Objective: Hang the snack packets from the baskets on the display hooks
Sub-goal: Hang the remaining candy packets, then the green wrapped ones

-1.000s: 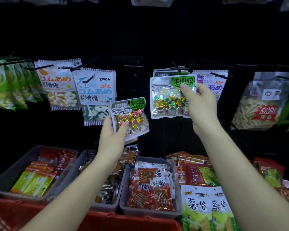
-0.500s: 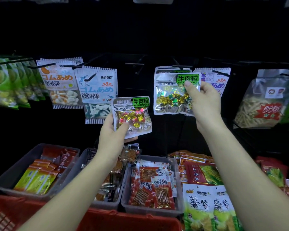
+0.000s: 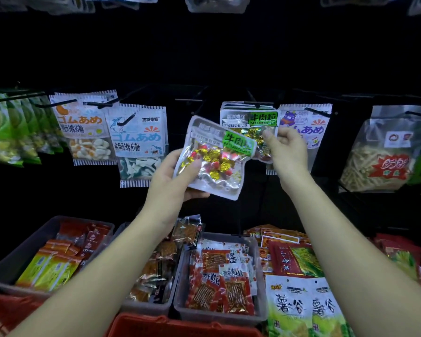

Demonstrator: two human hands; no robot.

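A clear snack packet point(image 3: 214, 156) with a green label, filled with red and gold wrapped sweets, is held tilted in mid-air before a dark display wall. The person's left hand point(image 3: 170, 183) grasps it by its lower left edge, thumb across the front. Just to its right, the right hand point(image 3: 289, 154) has its fingers curled near the packet's top corner and close to the matching packets point(image 3: 248, 117) already hanging on a hook point(image 3: 258, 103); whether it pinches anything I cannot tell. This packet is not yet hung. Neighbouring hooks carry white gummy packets point(image 3: 136, 142) and green packets point(image 3: 10, 127). Below, grey baskets point(image 3: 204, 317) hold many more packets, so most of the work appears to remain.
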